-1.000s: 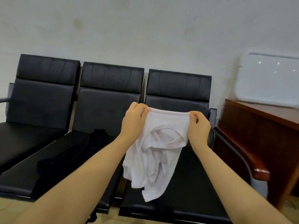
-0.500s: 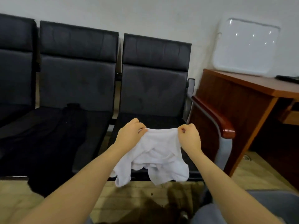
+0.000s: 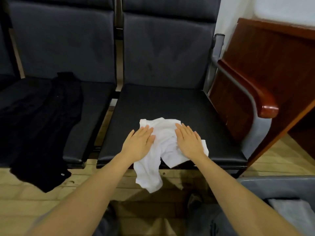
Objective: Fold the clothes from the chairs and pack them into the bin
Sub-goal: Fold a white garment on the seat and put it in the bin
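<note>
Black padded chairs stand in a row against a pale wall, and the right-hand chair seat (image 3: 170,106) serves as the folding surface. On its front half lies the white garment (image 3: 163,143), crumpled, with one part hanging over the front edge of the seat toward the wooden floor. The left hand (image 3: 139,144) rests flat on the garment's left side, fingers straight and together; the right hand (image 3: 188,142) lies flat on its right side in the same way. Neither hand grips anything: both palms only press the cloth down.

Between the palms the fabric is bunched in wrinkles, and beyond the fingertips a narrow strip of cloth shows. To do this step well, I judge the palms should sweep outward from the middle to flatten the creases, and the hanging part should be drawn up onto the seat before any fold is made.

Well to the left of the left hand a black garment (image 3: 44,120) drapes over the neighbouring seat. Below the right forearm sits the grey bin (image 3: 279,186), with pale cloth inside.
</note>
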